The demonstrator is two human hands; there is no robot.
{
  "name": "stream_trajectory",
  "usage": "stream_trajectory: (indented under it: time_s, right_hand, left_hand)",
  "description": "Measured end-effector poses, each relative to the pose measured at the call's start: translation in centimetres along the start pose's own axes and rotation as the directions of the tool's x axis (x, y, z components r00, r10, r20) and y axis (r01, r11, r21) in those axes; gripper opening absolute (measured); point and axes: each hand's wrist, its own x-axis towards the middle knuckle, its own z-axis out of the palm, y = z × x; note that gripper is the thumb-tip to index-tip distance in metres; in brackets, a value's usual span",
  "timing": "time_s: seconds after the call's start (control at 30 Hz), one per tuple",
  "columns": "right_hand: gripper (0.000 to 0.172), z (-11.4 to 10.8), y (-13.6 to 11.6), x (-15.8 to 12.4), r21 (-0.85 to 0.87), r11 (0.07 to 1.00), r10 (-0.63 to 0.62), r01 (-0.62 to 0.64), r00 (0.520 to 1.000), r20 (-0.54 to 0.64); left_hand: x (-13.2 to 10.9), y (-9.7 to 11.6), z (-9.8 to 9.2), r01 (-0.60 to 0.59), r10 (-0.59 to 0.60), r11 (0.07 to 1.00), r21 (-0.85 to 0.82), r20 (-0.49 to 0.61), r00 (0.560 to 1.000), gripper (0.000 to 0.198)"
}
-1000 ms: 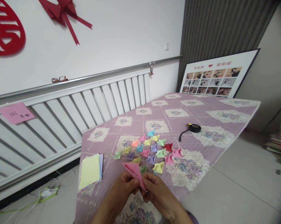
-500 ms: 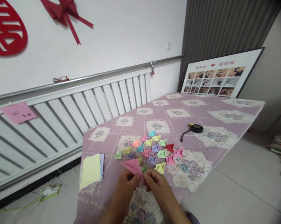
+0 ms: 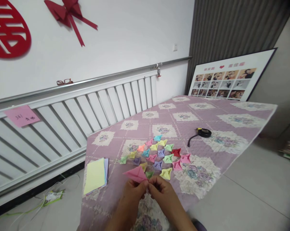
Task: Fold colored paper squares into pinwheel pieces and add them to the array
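A pink folded paper [image 3: 136, 174] is held up over the near part of the table. My left hand [image 3: 134, 192] grips it from below, thumb on top. My right hand [image 3: 159, 187] pinches its right-hand corner, close beside the left fingertips. Just beyond my hands, several small folded paper pieces [image 3: 157, 165] in pink, yellow, green, blue, purple and red lie in rough rows. A stack of coloured paper sheets [image 3: 95, 176], yellow on top, rests to the left of my hands.
A black tape measure [image 3: 204, 132] with a strap lies right of the folded pieces on the floral tablecloth [image 3: 157, 115]. Behind the table's left edge runs a white radiator [image 3: 99, 107]. A framed photo board [image 3: 231, 75] leans at the back right.
The pink paper has tilted flatter and sits slightly lower and to the left. My fingertips have shifted a little on its right-hand corner. The whole view has moved slightly.
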Motion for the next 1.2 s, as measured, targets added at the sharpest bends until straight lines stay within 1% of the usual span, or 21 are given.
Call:
stream_trajectory:
  time_s: [0.1,0.23,0.3,0.37,0.43,0.47,0.5,0.57,0.63,0.67,0.73,0.83,0.9,0.93,1.03,1.1,1.13,1.2]
  right_hand:
    - [0.021,0.2,0.1,-0.1,-0.060,0.998,-0.015,0.015,1.000,0.012]
    - [0.025,0.8,0.0,-0.3,-0.168,0.985,-0.041,0.048,0.998,0.044]
    - [0.027,1.4,0.1,-0.5,-0.202,0.978,-0.048,0.056,0.998,0.044]
    - [0.029,2.3,0.4,-0.8,-0.215,0.975,-0.042,0.050,0.998,0.042]
    - [0.034,3.4,1.2,-1.2,-0.198,0.980,0.008,0.003,0.998,0.055]
    - [0.037,4.0,1.7,-1.5,-0.183,0.982,0.054,-0.042,0.997,0.062]
    - [0.040,4.6,2.3,-1.9,-0.154,0.983,0.116,-0.102,0.990,0.082]
    - [0.042,5.7,3.6,-2.7,-0.096,0.976,0.205,-0.197,0.975,0.088]
    - [0.042,6.8,4.8,-3.6,-0.076,0.961,0.274,-0.267,0.955,0.110]
    - [0.041,7.3,5.2,-4.0,-0.079,0.953,0.302,-0.294,0.946,0.123]
    - [0.039,8.4,5.9,-4.7,-0.098,0.937,0.347,-0.335,0.927,0.142]
    - [0.039,9.6,6.5,-5.1,-0.147,0.921,0.383,-0.362,0.911,0.154]
    - [0.041,10.2,6.6,-5.1,-0.190,0.915,0.386,-0.357,0.910,0.149]
    - [0.041,10.4,6.6,-5.0,-0.213,0.913,0.382,-0.349,0.913,0.142]
    - [0.038,11.0,6.0,-4.7,-0.289,0.909,0.344,-0.299,0.931,0.121]
    - [0.035,11.5,5.6,-4.8,-0.362,0.899,0.301,-0.247,0.948,0.102]
    - [0.034,11.7,5.4,-4.8,-0.406,0.887,0.276,-0.219,0.957,0.088]
    - [0.031,12.3,5.3,-5.1,-0.505,0.846,0.234,-0.174,0.970,0.057]
  left_hand:
    - [0.0,0.0,-0.1,-0.022,0.022,0.996,-0.082,0.002,1.000,0.036]
    - [0.1,-0.5,-0.5,-0.004,0.003,0.990,-0.141,-0.010,1.000,0.040]
    - [0.0,-0.8,-1.1,0.003,-0.005,0.983,-0.185,-0.012,1.000,0.042]
    - [-0.2,-1.2,-2.0,0.023,-0.024,0.975,-0.223,-0.002,1.000,0.042]
    - [-0.5,-1.8,-3.6,0.076,-0.076,0.976,-0.206,0.008,0.997,0.043]
    - [-0.7,-2.1,-4.6,0.112,-0.112,0.978,-0.174,0.005,0.994,0.045]
    - [-0.9,-2.5,-5.8,0.154,-0.157,0.979,-0.135,-0.013,0.987,0.047]
    - [-1.3,-3.2,-8.6,0.193,-0.200,0.974,-0.117,-0.049,0.979,0.053]
    - [-1.8,-3.7,-11.4,0.219,-0.224,0.972,-0.089,-0.045,0.974,0.054]
    - [-2.1,-3.8,-12.8,0.212,-0.215,0.975,-0.067,-0.047,0.975,0.053]
    - [-2.7,-3.6,-15.1,0.189,-0.188,0.982,0.024,-0.035,0.982,0.049]
    - [-3.5,-3.0,-17.5,0.139,-0.133,0.956,0.260,-0.041,0.990,0.037]
    - [-3.8,-2.6,-18.5,0.090,-0.070,0.909,0.406,-0.063,0.996,0.030]
    - [-4.0,-2.5,-18.9,0.056,-0.034,0.885,0.462,-0.057,0.998,0.027]
    - [-4.3,-2.7,-20.0,-0.034,0.024,0.814,0.580,0.026,0.999,0.024]
    - [-4.5,-2.8,-20.5,-0.072,0.031,0.749,0.658,0.073,0.997,0.024]
    - [-4.6,-2.8,-20.7,-0.084,0.034,0.701,0.708,0.084,0.996,0.023]
    - [-4.7,-2.8,-20.9,-0.096,0.029,0.571,0.816,0.097,0.995,0.022]
